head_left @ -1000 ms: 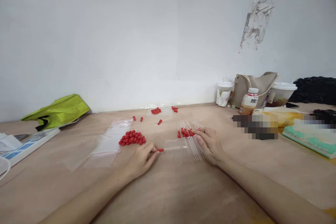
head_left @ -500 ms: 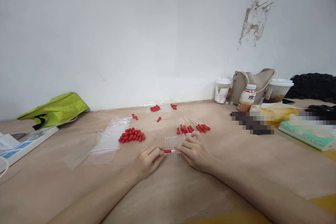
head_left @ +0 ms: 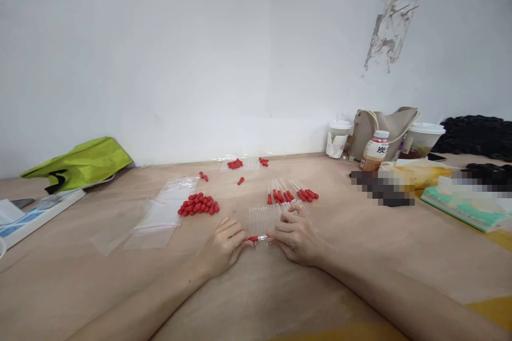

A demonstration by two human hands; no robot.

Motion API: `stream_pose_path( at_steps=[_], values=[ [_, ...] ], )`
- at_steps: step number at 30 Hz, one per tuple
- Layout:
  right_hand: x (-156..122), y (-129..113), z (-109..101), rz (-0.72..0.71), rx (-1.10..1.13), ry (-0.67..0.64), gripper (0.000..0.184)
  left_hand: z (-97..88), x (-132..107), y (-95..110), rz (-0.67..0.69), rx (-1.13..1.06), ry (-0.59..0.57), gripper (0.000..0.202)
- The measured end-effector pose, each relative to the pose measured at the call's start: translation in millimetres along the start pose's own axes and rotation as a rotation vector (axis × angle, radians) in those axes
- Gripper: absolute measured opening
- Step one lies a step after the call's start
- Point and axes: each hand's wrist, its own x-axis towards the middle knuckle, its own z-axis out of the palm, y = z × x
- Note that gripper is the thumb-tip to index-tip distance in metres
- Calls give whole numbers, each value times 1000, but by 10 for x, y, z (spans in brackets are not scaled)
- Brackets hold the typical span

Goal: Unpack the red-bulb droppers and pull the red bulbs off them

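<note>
Between the fingers of my left hand [head_left: 226,245], closed in a pinch, is a red rubber dropper bulb [head_left: 253,238]. My right hand [head_left: 296,237] is closed on a clear glass dropper tube [head_left: 263,238], which lies in line with the bulb; how far it sits inside cannot be made out. Just beyond my hands lies a row of clear glass tubes [head_left: 262,217], partly covered by my right fingers. Several droppers with red bulbs on thin glass stems [head_left: 285,196] rest behind it. A pile of loose red bulbs [head_left: 198,205] lies to the left.
Clear zip bags [head_left: 160,218] lie left of the pile. Stray bulbs [head_left: 240,180] and another bag with red bulbs [head_left: 235,163] are near the wall. Far left are a green bag [head_left: 80,162] and power strip [head_left: 44,216]; at right, a bottle [head_left: 376,152], cups [head_left: 338,138] and tissue pack [head_left: 464,205].
Both hands have come slightly nearer to me, bringing the bulb and glass tube with them. My right fingers are more curled, and more of the tube row shows. The view has shifted slightly.
</note>
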Motion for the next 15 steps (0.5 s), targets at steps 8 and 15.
stream_pose_path(
  at_steps=[8, 15],
  values=[
    [-109, 155, -127, 143, 1, 40, 23, -130, -142, -129, -101, -40, 105, 16],
    [-73, 353, -243, 455, 26, 167, 24, -292, -24, -446, -496, -22, 201, 28]
  ],
)
